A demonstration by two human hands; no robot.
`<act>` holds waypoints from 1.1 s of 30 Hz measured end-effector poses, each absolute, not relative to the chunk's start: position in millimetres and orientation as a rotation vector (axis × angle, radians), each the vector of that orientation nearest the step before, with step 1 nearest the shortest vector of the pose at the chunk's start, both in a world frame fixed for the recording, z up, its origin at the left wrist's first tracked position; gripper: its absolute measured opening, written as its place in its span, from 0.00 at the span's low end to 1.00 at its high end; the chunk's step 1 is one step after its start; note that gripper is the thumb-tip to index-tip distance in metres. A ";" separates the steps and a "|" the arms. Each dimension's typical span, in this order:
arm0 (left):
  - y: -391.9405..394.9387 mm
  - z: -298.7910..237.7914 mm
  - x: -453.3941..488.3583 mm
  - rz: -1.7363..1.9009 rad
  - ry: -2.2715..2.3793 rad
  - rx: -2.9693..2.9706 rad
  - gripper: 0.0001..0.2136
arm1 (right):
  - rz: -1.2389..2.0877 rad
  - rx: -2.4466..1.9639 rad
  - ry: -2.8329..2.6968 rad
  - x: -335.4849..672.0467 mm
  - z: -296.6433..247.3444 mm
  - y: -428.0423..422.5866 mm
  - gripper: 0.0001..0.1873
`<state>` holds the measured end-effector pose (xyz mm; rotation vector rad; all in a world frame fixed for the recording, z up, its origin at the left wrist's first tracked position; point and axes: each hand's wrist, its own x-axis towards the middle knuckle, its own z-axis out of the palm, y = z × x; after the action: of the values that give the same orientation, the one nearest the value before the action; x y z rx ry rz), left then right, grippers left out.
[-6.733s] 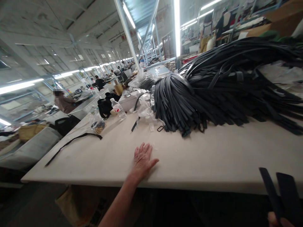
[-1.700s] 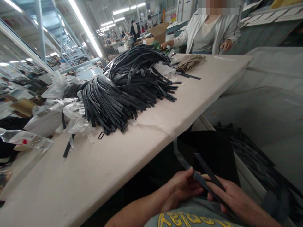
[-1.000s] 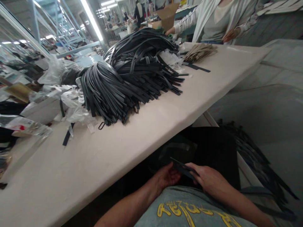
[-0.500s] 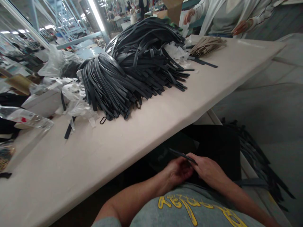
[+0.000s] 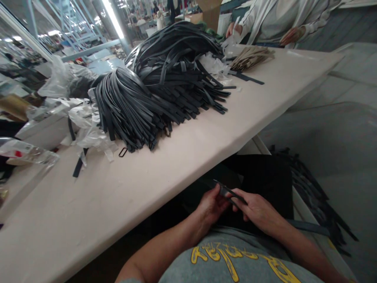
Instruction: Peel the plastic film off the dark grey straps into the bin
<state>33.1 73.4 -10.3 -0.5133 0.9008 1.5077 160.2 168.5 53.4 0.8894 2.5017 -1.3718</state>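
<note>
Below the table edge, close to my body, both hands meet at the end of a dark strap [image 5: 228,192]. My left hand [image 5: 212,204] pinches its far end between thumb and fingers. Farther along, my right hand [image 5: 250,206] is closed around the same strap. A length of dark strap [image 5: 308,226] shows beyond my right forearm; whether it is the same piece is hidden. A big heap of dark straps [image 5: 129,106] lies across the table, with a small black rectangular ring [image 5: 123,152] at its near side.
The pale table [image 5: 141,184] runs diagonally in front of me. Clear plastic bags [image 5: 88,129] and a loose strap piece [image 5: 78,165] lie at left. Brown strips [image 5: 251,58] are at the far end, where another person [image 5: 273,23] stands. More straps [image 5: 312,188] hang at lower right.
My left hand has moved up onto the strap's far end and now pinches it. My right hand keeps its hold. The whole view has shifted slightly.
</note>
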 end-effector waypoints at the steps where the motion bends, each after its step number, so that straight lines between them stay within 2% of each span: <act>1: 73.5 -9.7 28.2 1.516 0.930 -0.553 0.09 | -1.433 0.883 2.454 165.9 56.6 169.2 0.21; 3: 72.9 -10.2 20.3 1.530 0.972 -0.612 0.10 | -1.471 0.892 2.412 178.9 63.9 170.7 0.22; 10: 72.0 -9.0 37.7 1.448 0.854 -0.438 0.10 | -1.242 0.909 2.569 162.5 59.5 170.1 0.19; 15: 72.5 -6.0 25.2 1.481 0.924 -0.511 0.10 | -1.452 0.893 2.467 172.7 60.2 175.5 0.21; 23: 71.7 -2.8 36.2 1.391 0.841 -0.422 0.12 | -1.430 0.876 2.617 161.8 55.2 172.1 0.19; 28: 68.5 5.7 26.3 1.374 0.839 -0.453 0.13 | -1.622 1.184 2.657 174.9 50.0 191.3 0.21; 31: 66.9 9.7 24.3 1.335 0.820 -0.465 0.12 | -1.567 0.863 2.950 187.7 45.6 196.5 0.16; 33: 66.7 11.8 28.5 1.307 0.792 -0.424 0.11 | -1.523 0.535 3.013 186.8 39.8 191.6 0.17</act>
<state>28.5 66.7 11.8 -0.4241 0.7920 1.3067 186.8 191.6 39.8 0.5353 3.0133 -1.5229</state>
